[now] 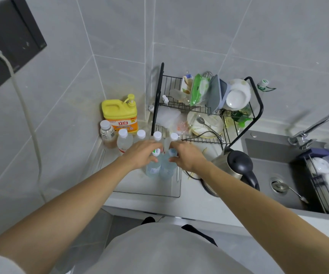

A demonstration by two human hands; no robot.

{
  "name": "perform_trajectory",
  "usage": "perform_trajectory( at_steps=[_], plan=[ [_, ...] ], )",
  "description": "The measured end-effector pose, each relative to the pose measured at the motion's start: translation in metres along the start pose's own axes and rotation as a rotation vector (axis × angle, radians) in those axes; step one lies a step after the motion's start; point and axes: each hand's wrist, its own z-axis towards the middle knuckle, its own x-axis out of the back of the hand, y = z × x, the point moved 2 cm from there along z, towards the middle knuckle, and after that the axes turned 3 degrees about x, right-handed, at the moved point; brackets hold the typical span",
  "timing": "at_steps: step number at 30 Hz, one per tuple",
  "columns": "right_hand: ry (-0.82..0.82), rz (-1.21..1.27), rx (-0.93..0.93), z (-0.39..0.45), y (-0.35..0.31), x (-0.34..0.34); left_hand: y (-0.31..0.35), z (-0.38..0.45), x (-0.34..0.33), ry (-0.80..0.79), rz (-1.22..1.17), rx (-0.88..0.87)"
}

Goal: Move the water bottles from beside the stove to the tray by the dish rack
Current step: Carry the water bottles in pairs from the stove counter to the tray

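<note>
1. Beside the dish rack (207, 107), on the clear tray (149, 188), I have two water bottles: my left hand (140, 155) grips the green-labelled bottle (153, 167), my right hand (187, 157) the blue-capped bottle (168, 167).
2. Four white-capped bottles (124, 141) already stand along the tray's far edge.
3. The stove is out of view, so I cannot tell what remains.
</note>
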Motion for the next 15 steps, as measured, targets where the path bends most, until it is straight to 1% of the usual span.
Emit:
perform_trajectory(
  at_steps=[4,15],
  plan=[
    [-0.007,-0.01,0.032,-0.0001,-0.0002,-0.001,-0.0017,-0.0018,-0.0031,0.026,-0.011,0.022],
    [0.033,0.006,-0.018,-0.0006,0.0005,-0.0009,-0.0005,-0.0004,-0.0079,0.066,-0.034,0.053]
  ],
)
